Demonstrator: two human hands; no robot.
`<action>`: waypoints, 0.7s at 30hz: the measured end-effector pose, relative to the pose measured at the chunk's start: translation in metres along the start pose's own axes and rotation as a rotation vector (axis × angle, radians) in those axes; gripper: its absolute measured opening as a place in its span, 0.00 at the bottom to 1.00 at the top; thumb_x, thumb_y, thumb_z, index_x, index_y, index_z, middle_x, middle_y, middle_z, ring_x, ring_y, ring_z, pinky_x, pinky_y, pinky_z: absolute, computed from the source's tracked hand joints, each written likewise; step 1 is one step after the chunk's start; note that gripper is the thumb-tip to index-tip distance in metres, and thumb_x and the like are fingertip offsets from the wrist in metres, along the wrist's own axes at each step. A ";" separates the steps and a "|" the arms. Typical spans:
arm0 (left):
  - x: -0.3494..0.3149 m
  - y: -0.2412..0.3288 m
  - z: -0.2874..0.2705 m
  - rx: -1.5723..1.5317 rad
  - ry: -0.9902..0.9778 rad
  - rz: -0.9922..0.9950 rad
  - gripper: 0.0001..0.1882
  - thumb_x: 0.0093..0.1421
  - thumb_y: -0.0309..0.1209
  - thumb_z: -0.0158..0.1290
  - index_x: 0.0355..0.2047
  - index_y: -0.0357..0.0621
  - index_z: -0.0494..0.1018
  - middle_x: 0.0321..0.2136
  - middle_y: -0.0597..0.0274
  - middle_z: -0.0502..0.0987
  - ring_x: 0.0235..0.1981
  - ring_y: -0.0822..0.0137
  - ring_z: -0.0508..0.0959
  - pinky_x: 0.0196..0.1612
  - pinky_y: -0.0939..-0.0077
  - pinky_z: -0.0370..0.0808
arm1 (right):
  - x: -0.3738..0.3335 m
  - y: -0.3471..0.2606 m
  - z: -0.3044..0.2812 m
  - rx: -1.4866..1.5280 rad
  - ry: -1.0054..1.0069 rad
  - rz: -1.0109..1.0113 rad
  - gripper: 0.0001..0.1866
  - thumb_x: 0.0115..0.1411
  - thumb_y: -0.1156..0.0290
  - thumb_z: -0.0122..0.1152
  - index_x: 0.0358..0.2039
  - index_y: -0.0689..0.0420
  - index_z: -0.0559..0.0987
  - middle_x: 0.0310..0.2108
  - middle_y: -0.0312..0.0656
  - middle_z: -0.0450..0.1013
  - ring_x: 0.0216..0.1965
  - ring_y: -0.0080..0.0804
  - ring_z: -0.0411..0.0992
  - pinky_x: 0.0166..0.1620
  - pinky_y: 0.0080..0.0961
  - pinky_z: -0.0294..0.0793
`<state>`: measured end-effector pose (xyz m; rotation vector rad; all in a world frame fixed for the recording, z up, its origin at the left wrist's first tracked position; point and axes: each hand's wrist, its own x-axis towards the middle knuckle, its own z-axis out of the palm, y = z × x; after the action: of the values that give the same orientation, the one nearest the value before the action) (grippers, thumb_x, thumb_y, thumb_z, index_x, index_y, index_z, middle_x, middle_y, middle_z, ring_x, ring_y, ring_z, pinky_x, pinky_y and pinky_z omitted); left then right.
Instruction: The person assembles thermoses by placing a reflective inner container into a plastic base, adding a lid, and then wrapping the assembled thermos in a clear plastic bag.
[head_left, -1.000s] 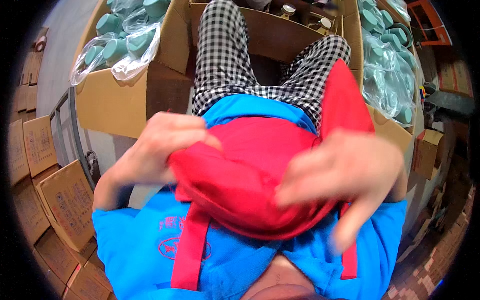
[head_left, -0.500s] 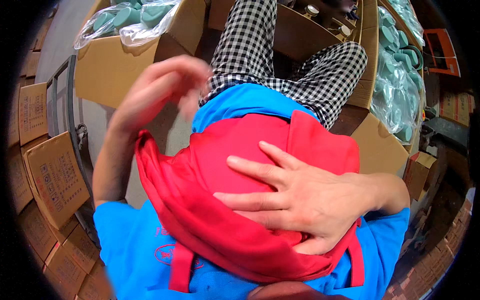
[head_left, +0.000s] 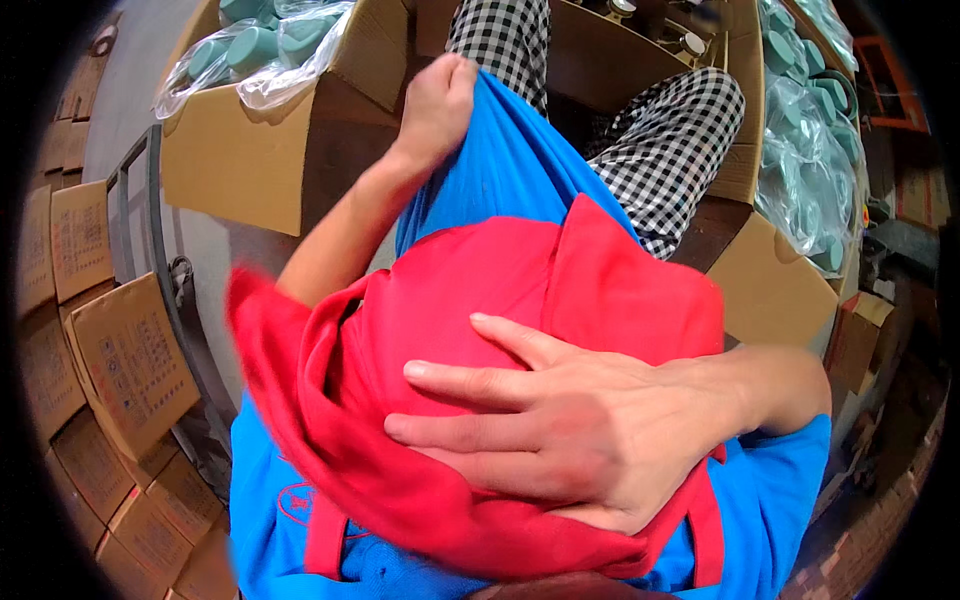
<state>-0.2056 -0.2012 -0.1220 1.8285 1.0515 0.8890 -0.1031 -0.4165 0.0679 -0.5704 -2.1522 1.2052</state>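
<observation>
My left hand (head_left: 437,110) is closed on the hem of the blue shirt (head_left: 520,150), pulling the cloth outward over my lap in a taut slope. My right hand (head_left: 580,430) lies over the red apron (head_left: 450,270) at my belly, back of the hand up and fingers spread. Its thumb is partly hidden by the apron's folds. The apron is bunched up, with a loose flap hanging to the left near my left forearm. Black-and-white checked trousers (head_left: 680,150) show beyond the shirt.
Open cartons hold teal cups in clear plastic at the far left (head_left: 250,48) and right (head_left: 800,170). Between my knees stands another open carton (head_left: 600,60) with metal-topped items. Stacked cardboard boxes (head_left: 130,360) and a grey metal frame (head_left: 160,230) stand left.
My left hand has moved inward and away from me, closed on the shirt hem and pulled it up and out. The apron flap has swung left. My right hand stays on the apron.
</observation>
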 end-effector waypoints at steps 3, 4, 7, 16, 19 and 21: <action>0.058 -0.010 0.004 0.110 0.086 -0.006 0.18 0.65 0.40 0.46 0.30 0.36 0.76 0.28 0.42 0.78 0.33 0.45 0.79 0.37 0.57 0.74 | -0.003 -0.005 -0.004 0.007 0.010 -0.031 0.33 0.54 0.60 0.54 0.57 0.68 0.69 0.60 0.54 0.64 0.62 0.53 0.60 0.58 0.67 0.58; 0.065 -0.012 0.006 0.169 0.123 0.060 0.18 0.65 0.40 0.46 0.31 0.36 0.76 0.27 0.45 0.78 0.31 0.50 0.79 0.37 0.60 0.73 | -0.003 -0.006 -0.005 0.015 0.001 -0.045 0.32 0.54 0.60 0.54 0.56 0.68 0.69 0.59 0.54 0.65 0.62 0.53 0.61 0.58 0.66 0.58; 0.068 -0.017 0.022 0.220 0.105 0.089 0.17 0.64 0.40 0.47 0.32 0.38 0.77 0.29 0.44 0.79 0.34 0.48 0.79 0.41 0.57 0.74 | -0.008 -0.003 -0.008 0.021 0.023 -0.053 0.33 0.52 0.60 0.54 0.55 0.68 0.70 0.59 0.54 0.66 0.60 0.53 0.63 0.59 0.63 0.58; 0.070 -0.011 0.012 0.024 -0.154 -0.036 0.17 0.64 0.38 0.48 0.29 0.34 0.73 0.23 0.64 0.73 0.27 0.70 0.71 0.34 0.70 0.71 | -0.011 0.016 -0.024 -0.035 0.003 -0.016 0.32 0.50 0.57 0.54 0.51 0.69 0.73 0.63 0.57 0.62 0.64 0.54 0.60 0.61 0.62 0.55; 0.067 -0.012 0.014 -0.026 -0.177 0.058 0.15 0.64 0.35 0.47 0.25 0.37 0.70 0.22 0.66 0.69 0.28 0.75 0.68 0.34 0.71 0.69 | -0.005 0.010 -0.026 -0.016 0.021 -0.088 0.27 0.52 0.60 0.53 0.47 0.69 0.74 0.60 0.56 0.66 0.59 0.45 0.68 0.60 0.52 0.64; 0.065 0.003 0.005 -0.047 -0.150 -0.076 0.15 0.64 0.34 0.46 0.24 0.37 0.69 0.22 0.63 0.68 0.29 0.72 0.68 0.36 0.71 0.69 | -0.013 -0.008 -0.030 0.089 -0.178 0.245 0.38 0.49 0.53 0.58 0.57 0.63 0.66 0.63 0.51 0.61 0.64 0.45 0.58 0.64 0.43 0.58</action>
<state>-0.1740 -0.1450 -0.1103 1.7748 0.9912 0.7137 -0.0742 -0.4104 0.0836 -0.7285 -2.2086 1.5267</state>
